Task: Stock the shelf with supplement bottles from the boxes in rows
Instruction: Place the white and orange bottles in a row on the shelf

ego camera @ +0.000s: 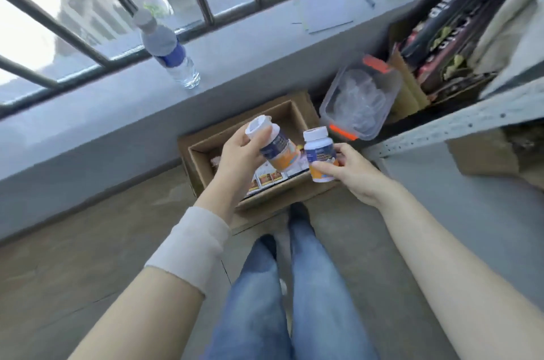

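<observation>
My left hand (240, 153) grips a supplement bottle (279, 150) with a white cap and a blue and orange label, tilted to the left. My right hand (350, 169) holds a second, upright supplement bottle (319, 153) of the same kind. Both bottles hang above an open cardboard box (203, 153) on the floor by my feet. Small flat packets with orange labels lie in the box's bottom (266, 178). A grey metal shelf (441, 130) with a perforated edge stands to the right.
A clear plastic container with orange clips (359, 100) sits beside the box. A water bottle (172, 52) stands on the grey window ledge, with papers and a pen further along. Cardboard boxes with dark packages fill the upper right. My legs in jeans are below.
</observation>
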